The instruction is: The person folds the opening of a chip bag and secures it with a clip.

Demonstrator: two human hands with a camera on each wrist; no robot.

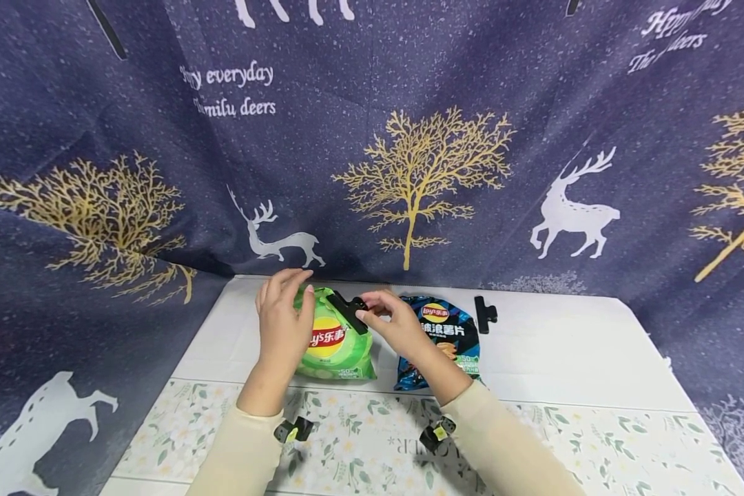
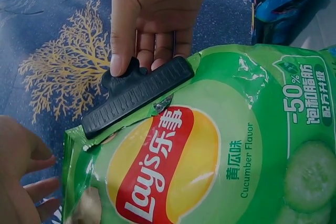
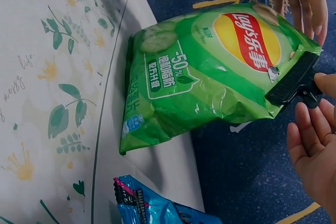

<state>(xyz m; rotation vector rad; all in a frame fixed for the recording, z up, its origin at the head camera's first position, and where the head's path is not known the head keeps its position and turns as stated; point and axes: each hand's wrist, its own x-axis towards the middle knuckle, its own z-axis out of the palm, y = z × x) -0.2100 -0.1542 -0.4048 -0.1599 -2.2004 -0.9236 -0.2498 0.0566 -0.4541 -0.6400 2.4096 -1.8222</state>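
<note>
A green bag of cucumber-flavor potato chips (image 1: 331, 367) stands on the white tabletop. Across its top edge sits a black bag clip (image 2: 139, 97), its jaws over the bag's upper rim. My right hand (image 1: 403, 327) pinches the clip's handle between thumb and fingers, as the right wrist view shows with the thumb on the handle of the clip (image 3: 294, 81). At the bag's left side is my left hand (image 1: 285, 313), fingers extended and slightly bent; in the left wrist view that hand (image 2: 23, 174) is beside the bag's upper corner, holding nothing.
Right of the green bag lies a dark blue chip bag (image 1: 465, 337), partly behind my right forearm. A second black clip (image 1: 485, 315) rests on the table beyond it. A dark blue printed cloth (image 1: 322, 151) hangs behind the table. A flowered cover (image 1: 359, 427) spans the near side.
</note>
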